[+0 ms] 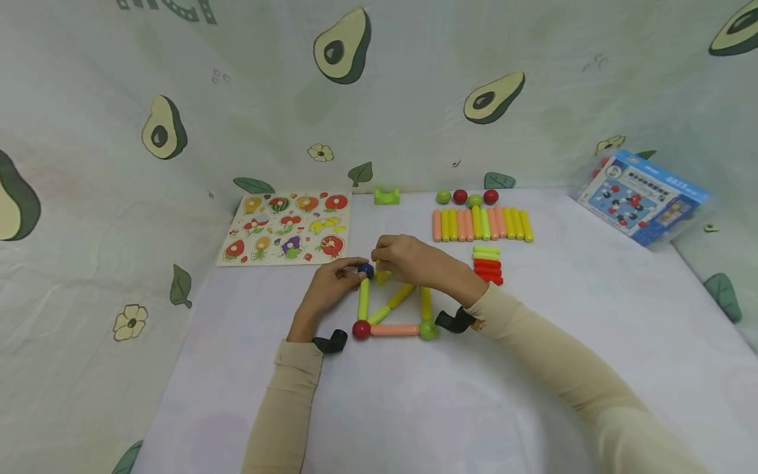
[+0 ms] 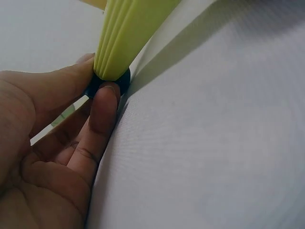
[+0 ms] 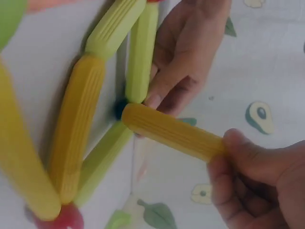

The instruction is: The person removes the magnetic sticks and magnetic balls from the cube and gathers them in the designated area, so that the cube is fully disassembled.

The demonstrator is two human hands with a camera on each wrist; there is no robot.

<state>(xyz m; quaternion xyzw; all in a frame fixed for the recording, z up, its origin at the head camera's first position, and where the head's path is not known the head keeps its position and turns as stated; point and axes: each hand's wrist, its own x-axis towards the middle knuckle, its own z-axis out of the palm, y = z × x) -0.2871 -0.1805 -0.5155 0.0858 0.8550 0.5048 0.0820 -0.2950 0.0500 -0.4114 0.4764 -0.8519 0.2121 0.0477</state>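
A frame of ridged rods and balls lies on the table, with a red ball (image 1: 361, 330), a green ball (image 1: 429, 330) and a pink rod (image 1: 395, 330) along its near side. My left hand (image 1: 329, 288) pinches the dark blue ball (image 1: 366, 270) at the far left corner, where a yellow-green rod (image 2: 125, 38) meets it. Between thumb and fingers my right hand (image 3: 267, 179) holds a yellow rod (image 3: 174, 131); its free end is at the blue ball, and whether they touch I cannot tell. A two-piece diagonal (image 1: 391, 304) crosses the frame. Another red ball (image 3: 66, 217) is hidden in the head view.
A fruit picture board (image 1: 284, 230) lies at the back left beside a green piece (image 1: 387, 196). Loose balls (image 1: 459, 196), a row of rods (image 1: 470, 225) and short red and green pieces (image 1: 487, 263) lie behind right. A blue box (image 1: 642, 197) stands far right.
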